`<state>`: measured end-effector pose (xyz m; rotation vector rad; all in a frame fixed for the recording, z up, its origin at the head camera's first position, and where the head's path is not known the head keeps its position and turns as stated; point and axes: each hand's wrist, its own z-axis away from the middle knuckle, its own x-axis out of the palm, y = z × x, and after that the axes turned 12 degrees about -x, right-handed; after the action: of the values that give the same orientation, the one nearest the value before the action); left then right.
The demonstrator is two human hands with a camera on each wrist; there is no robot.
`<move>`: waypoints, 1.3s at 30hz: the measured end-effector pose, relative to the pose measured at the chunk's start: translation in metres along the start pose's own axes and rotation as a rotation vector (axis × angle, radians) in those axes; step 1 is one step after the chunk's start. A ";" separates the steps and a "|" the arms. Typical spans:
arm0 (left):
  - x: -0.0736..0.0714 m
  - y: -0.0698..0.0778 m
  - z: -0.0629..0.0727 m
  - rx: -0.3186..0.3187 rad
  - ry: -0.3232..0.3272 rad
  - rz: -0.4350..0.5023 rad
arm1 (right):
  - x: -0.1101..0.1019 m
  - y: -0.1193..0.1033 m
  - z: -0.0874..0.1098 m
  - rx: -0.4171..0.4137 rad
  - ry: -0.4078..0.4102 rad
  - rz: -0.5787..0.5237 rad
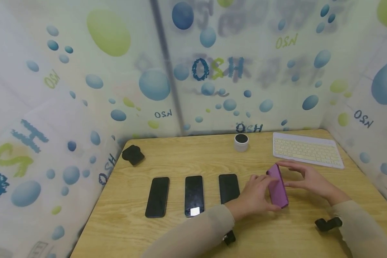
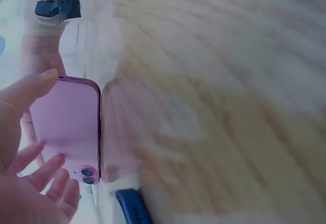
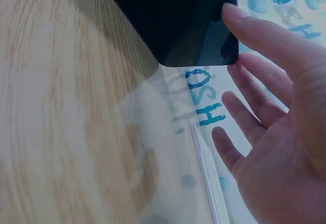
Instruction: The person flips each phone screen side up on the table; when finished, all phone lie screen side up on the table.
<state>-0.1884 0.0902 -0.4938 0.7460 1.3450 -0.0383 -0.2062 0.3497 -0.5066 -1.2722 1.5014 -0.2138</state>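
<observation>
A pink smartphone (image 1: 278,190) stands on its long edge on the wooden table, right of the middle. My left hand (image 1: 256,193) holds it from the back side, with the thumb at the near end and the fingers against the back (image 2: 66,117). At the far end, my right hand (image 1: 309,179) pinches a corner between thumb and index finger. The right wrist view shows the phone's dark screen (image 3: 188,25) and the other fingers of the right hand (image 3: 285,112) spread off it. Left of the hands lies a black smartphone (image 1: 229,188), partly behind the left hand.
Two more dark smartphones, one (image 1: 194,195) in the middle and one (image 1: 157,197) further left, lie in the same row. A white keyboard (image 1: 307,149) and a small white cylinder (image 1: 241,143) stand at the back. A black object (image 1: 133,154) sits back left.
</observation>
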 end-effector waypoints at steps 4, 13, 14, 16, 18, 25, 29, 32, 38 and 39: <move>-0.002 -0.003 -0.001 0.021 0.002 0.029 | 0.000 -0.004 -0.002 0.009 -0.017 0.015; -0.006 -0.012 -0.002 0.082 0.036 0.055 | 0.004 -0.006 -0.008 -0.008 -0.040 0.019; -0.007 -0.013 -0.002 0.086 0.039 0.053 | 0.004 -0.007 -0.009 -0.011 -0.042 0.019; -0.008 -0.014 -0.002 0.095 0.046 0.050 | 0.005 -0.008 -0.010 -0.017 -0.051 0.025; -0.009 -0.016 -0.002 0.106 0.059 0.042 | 0.005 -0.009 -0.011 -0.028 -0.049 0.033; -0.011 -0.021 -0.002 0.130 0.080 0.034 | 0.008 -0.013 -0.014 -0.037 -0.046 0.053; -0.014 -0.024 -0.001 0.125 0.088 0.037 | 0.011 -0.014 -0.016 -0.034 -0.047 0.062; -0.015 -0.025 0.001 0.135 0.103 0.027 | 0.014 -0.013 -0.018 -0.040 -0.041 0.073; -0.018 -0.029 0.003 0.147 0.123 0.002 | 0.020 -0.014 -0.021 -0.045 -0.042 0.075; -0.018 -0.030 0.003 0.142 0.124 -0.003 | 0.020 -0.014 -0.021 -0.046 -0.044 0.081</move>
<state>-0.2031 0.0586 -0.4913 0.8776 1.4727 -0.0914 -0.2111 0.3188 -0.5008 -1.2422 1.5241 -0.0981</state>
